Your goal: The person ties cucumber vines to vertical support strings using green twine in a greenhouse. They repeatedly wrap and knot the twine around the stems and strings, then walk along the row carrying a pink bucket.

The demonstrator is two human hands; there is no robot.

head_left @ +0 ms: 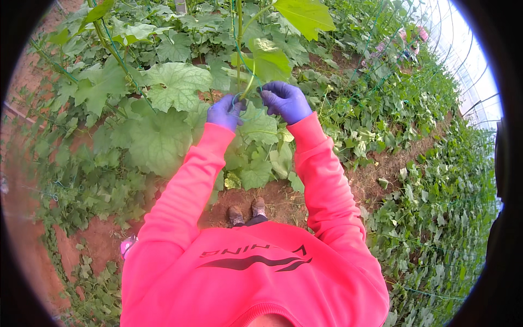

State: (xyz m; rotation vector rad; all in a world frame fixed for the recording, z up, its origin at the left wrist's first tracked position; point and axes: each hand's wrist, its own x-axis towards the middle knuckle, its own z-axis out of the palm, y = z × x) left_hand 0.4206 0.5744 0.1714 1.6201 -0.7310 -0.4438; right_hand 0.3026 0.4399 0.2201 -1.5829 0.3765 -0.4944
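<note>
Both of my hands wear purple gloves and work at a climbing vine with broad lobed leaves. My left hand pinches a loop of thin green twine against the upright vine stem, right beside a leaf stalk. A short way to the right, my right hand holds another stretch of the same twine between thumb and fingertips. The twine runs up along the stem, and a bright green leaf hangs just above my hands. My fingers partly hide the stem where the loop passes it.
Another twine-supported vine stem leans at the upper left, near a large leaf. Dense vines line the right side. A person in pink is among plants at the far right. Bare soil lies around my shoes.
</note>
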